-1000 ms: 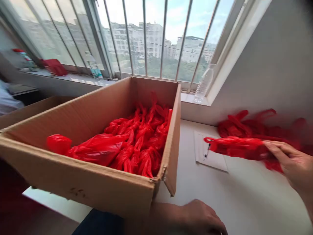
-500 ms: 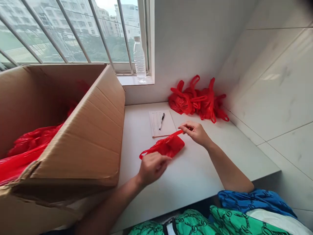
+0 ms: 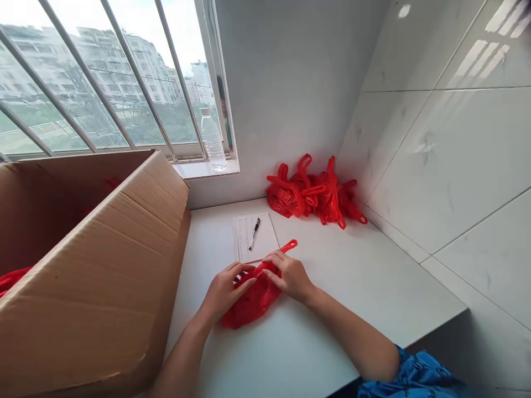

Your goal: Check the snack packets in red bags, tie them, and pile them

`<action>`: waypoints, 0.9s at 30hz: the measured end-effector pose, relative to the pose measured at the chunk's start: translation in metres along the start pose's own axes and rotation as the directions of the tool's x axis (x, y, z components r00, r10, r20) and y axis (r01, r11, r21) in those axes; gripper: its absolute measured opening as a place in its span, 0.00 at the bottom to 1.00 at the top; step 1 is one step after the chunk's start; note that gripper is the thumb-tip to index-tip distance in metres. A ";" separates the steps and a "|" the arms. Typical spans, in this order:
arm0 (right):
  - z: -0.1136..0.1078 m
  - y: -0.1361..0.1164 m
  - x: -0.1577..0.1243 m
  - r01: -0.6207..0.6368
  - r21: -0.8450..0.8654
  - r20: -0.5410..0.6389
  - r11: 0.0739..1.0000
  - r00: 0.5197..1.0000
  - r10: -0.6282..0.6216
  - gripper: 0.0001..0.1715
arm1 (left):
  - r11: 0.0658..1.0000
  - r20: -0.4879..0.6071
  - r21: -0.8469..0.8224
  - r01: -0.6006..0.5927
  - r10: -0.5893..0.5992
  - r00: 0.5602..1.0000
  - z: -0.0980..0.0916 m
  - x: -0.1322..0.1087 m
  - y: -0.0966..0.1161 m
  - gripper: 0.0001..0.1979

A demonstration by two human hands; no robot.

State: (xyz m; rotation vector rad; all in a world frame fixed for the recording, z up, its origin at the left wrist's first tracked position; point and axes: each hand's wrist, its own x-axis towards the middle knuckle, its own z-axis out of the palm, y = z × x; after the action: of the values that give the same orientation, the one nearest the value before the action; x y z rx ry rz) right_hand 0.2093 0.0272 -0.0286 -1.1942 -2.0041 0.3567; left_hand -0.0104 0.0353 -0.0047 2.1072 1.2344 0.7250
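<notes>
A red plastic bag lies on the white table below the notepad, one handle loop sticking out at its upper right. My left hand grips the bag's gathered upper edge from the left, thumb and fingers closed on the plastic. From the right, my right hand pinches the same edge near the loop. The two hands are close together, and the bag's body spreads out beneath them toward me. Part of the edge is hidden behind my fingers.
A large cardboard box with red plastic inside stands at the left. Behind the hands lies a notepad with a pen on it. Knotted red bags are heaped against the wall. A water bottle stands on the windowsill.
My right hand has moved left and down, off the loop's end and onto the bag's edge. My left hand now grips that edge too. The bag is turned and more spread; the view has shifted.
</notes>
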 end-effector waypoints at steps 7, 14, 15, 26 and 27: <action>0.003 -0.004 0.000 0.014 0.080 -0.045 0.997 0.999 -0.010 0.17 | 0.943 -0.102 -0.302 0.140 -0.178 0.979 0.005 0.004 -0.002 0.17; -0.004 -0.006 -0.003 -0.039 0.200 -0.057 0.979 0.997 0.052 0.10 | 0.807 0.052 -0.563 0.177 -0.179 0.983 0.008 0.000 0.014 0.16; -0.005 -0.007 -0.003 -0.052 0.228 -0.066 0.972 0.995 0.069 0.09 | 0.814 0.060 -0.557 0.166 -0.160 0.985 0.008 0.000 0.015 0.16; -0.066 0.022 -0.001 -0.119 0.270 -0.182 0.956 0.968 0.172 0.04 | 0.871 -0.288 -0.486 0.075 -0.240 0.927 -0.020 -0.001 -0.012 0.17; -0.071 0.025 -0.002 -0.150 0.255 -0.149 0.955 0.970 0.192 0.04 | 0.888 -0.323 -0.455 0.064 -0.232 0.917 -0.022 -0.001 -0.013 0.17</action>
State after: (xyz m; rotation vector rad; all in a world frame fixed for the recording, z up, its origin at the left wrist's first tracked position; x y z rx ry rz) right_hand 0.2774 0.0293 0.0034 -1.2032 -1.6605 0.5493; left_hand -0.0340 0.0446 0.0008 1.5290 1.2644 1.2420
